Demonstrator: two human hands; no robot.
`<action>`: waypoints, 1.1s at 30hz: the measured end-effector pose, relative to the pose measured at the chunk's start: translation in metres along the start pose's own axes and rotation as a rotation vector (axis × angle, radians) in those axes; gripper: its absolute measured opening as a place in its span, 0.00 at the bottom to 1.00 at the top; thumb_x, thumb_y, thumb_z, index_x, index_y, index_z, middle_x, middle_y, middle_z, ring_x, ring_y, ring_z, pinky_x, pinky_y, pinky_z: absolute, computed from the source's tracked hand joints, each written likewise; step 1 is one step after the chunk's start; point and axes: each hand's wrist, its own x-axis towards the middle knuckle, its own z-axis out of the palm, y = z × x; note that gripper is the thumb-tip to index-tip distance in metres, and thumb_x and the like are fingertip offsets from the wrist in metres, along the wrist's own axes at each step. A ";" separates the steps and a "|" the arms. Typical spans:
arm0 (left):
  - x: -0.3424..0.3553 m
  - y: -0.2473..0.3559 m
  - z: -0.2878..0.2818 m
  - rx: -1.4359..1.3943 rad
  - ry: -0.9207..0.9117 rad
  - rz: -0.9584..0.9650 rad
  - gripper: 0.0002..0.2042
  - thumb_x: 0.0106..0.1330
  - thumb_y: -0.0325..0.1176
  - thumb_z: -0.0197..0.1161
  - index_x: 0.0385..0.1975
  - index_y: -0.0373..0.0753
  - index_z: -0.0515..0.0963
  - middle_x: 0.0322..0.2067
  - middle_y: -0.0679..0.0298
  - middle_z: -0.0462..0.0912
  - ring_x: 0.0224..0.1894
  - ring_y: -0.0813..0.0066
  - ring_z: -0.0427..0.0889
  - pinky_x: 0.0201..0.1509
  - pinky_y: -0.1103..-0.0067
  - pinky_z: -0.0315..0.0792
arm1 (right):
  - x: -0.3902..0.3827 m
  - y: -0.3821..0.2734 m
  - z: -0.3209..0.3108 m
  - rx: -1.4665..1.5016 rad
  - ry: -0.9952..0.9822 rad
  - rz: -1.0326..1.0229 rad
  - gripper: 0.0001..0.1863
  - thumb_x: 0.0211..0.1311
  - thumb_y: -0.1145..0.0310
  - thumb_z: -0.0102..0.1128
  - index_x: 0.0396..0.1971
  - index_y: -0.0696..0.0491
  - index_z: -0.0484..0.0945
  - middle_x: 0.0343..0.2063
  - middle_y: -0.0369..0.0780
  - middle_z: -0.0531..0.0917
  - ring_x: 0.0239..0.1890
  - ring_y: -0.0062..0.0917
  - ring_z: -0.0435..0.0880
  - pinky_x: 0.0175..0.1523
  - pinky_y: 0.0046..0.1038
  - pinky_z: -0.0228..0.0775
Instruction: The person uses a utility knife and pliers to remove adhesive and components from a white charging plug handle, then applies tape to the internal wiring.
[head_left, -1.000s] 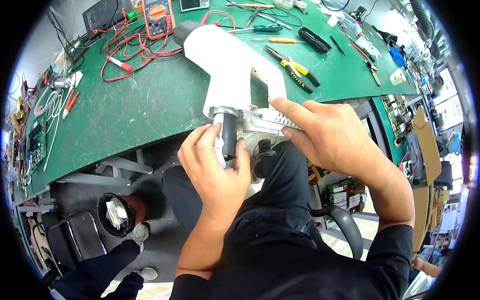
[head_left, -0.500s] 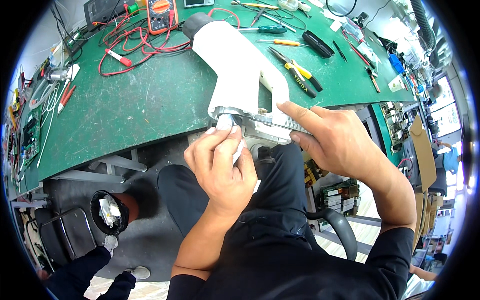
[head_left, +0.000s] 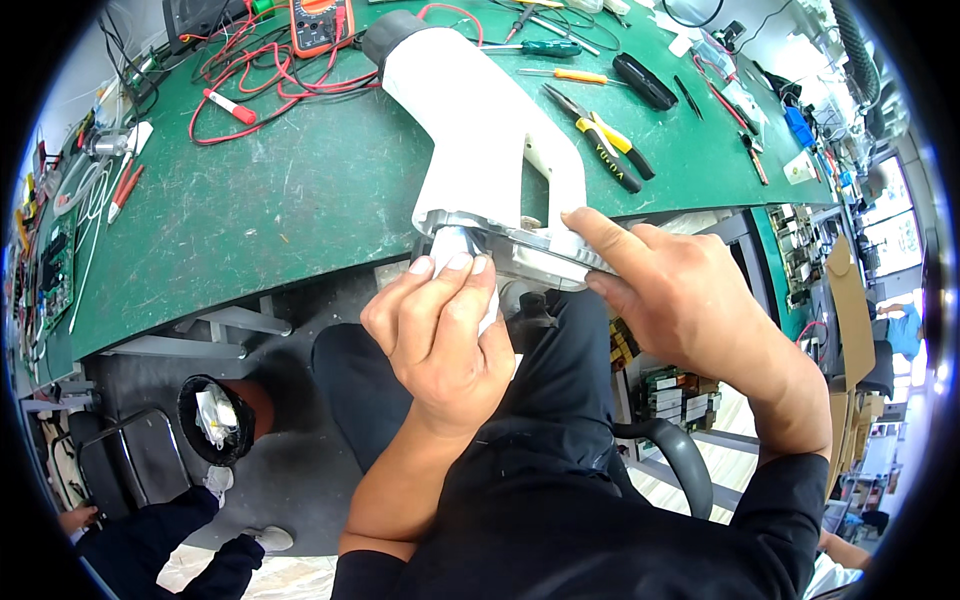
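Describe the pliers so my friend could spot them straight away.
Start at the green bench and find the big white gun-shaped device. Just right of it lie the pliers, jaws toward the top left. Unlike the nearby screwdrivers, they have two handles, yellow and black.

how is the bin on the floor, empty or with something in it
Not empty: the bin holds something white, visible inside its black liner. How full it is, I cannot tell.

Head-worn fisheye view, near, downward over fingers (head_left: 433, 303) and bench (head_left: 290, 190).
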 end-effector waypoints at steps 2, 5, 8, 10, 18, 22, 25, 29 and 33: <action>0.000 0.000 0.000 -0.002 -0.001 0.001 0.15 0.52 0.18 0.71 0.40 0.38 0.83 0.42 0.63 0.81 0.49 0.61 0.76 0.54 0.71 0.70 | -0.001 0.001 0.002 0.011 0.002 0.007 0.25 0.62 0.66 0.65 0.58 0.54 0.73 0.19 0.41 0.78 0.21 0.35 0.81 0.25 0.34 0.72; -0.005 -0.003 0.004 -0.016 0.029 -0.009 0.15 0.49 0.20 0.67 0.39 0.39 0.85 0.42 0.65 0.81 0.50 0.61 0.75 0.56 0.70 0.69 | -0.001 -0.003 -0.001 0.003 -0.051 0.029 0.29 0.58 0.70 0.67 0.60 0.54 0.72 0.21 0.41 0.78 0.23 0.36 0.80 0.27 0.35 0.71; -0.006 -0.003 0.003 -0.013 0.024 -0.012 0.16 0.47 0.20 0.64 0.38 0.39 0.86 0.42 0.66 0.81 0.51 0.62 0.74 0.57 0.69 0.69 | -0.004 -0.004 -0.002 -0.007 -0.080 0.059 0.31 0.56 0.72 0.69 0.61 0.54 0.71 0.22 0.41 0.77 0.23 0.36 0.80 0.28 0.36 0.71; -0.005 -0.001 0.004 -0.012 0.023 -0.018 0.17 0.46 0.20 0.64 0.38 0.39 0.86 0.42 0.66 0.81 0.51 0.61 0.74 0.57 0.70 0.69 | -0.005 -0.004 -0.001 -0.015 -0.068 0.061 0.31 0.56 0.72 0.69 0.61 0.54 0.71 0.21 0.40 0.77 0.23 0.35 0.80 0.27 0.35 0.71; -0.006 -0.002 0.005 -0.021 0.021 -0.015 0.18 0.45 0.18 0.63 0.38 0.39 0.86 0.42 0.66 0.82 0.53 0.61 0.74 0.57 0.69 0.70 | -0.010 -0.008 0.000 -0.055 -0.055 0.081 0.32 0.55 0.71 0.70 0.61 0.55 0.71 0.21 0.38 0.76 0.24 0.33 0.80 0.27 0.34 0.70; -0.006 -0.004 0.002 -0.006 0.014 -0.015 0.18 0.45 0.18 0.63 0.38 0.38 0.86 0.42 0.66 0.82 0.53 0.61 0.74 0.57 0.69 0.70 | -0.005 -0.011 -0.004 -0.062 -0.105 0.082 0.31 0.55 0.71 0.70 0.61 0.54 0.71 0.22 0.38 0.77 0.24 0.33 0.80 0.27 0.34 0.71; -0.006 -0.002 0.004 -0.013 0.016 -0.003 0.17 0.47 0.17 0.66 0.38 0.39 0.85 0.42 0.66 0.82 0.52 0.61 0.75 0.56 0.70 0.70 | -0.006 -0.010 -0.007 -0.075 -0.114 0.083 0.31 0.56 0.71 0.70 0.61 0.54 0.71 0.22 0.39 0.77 0.24 0.33 0.81 0.27 0.34 0.71; -0.002 0.002 0.000 0.013 -0.005 0.001 0.15 0.51 0.16 0.71 0.37 0.39 0.83 0.41 0.65 0.82 0.50 0.61 0.77 0.55 0.73 0.70 | -0.008 -0.011 -0.006 -0.071 -0.117 0.091 0.31 0.56 0.71 0.70 0.61 0.55 0.71 0.22 0.39 0.77 0.24 0.33 0.80 0.27 0.34 0.71; -0.005 -0.001 0.003 -0.028 0.002 -0.017 0.18 0.45 0.18 0.63 0.38 0.38 0.86 0.42 0.66 0.82 0.53 0.61 0.74 0.56 0.68 0.70 | -0.005 -0.013 -0.008 -0.087 -0.127 0.101 0.31 0.57 0.70 0.69 0.61 0.56 0.71 0.22 0.40 0.77 0.24 0.33 0.80 0.27 0.34 0.71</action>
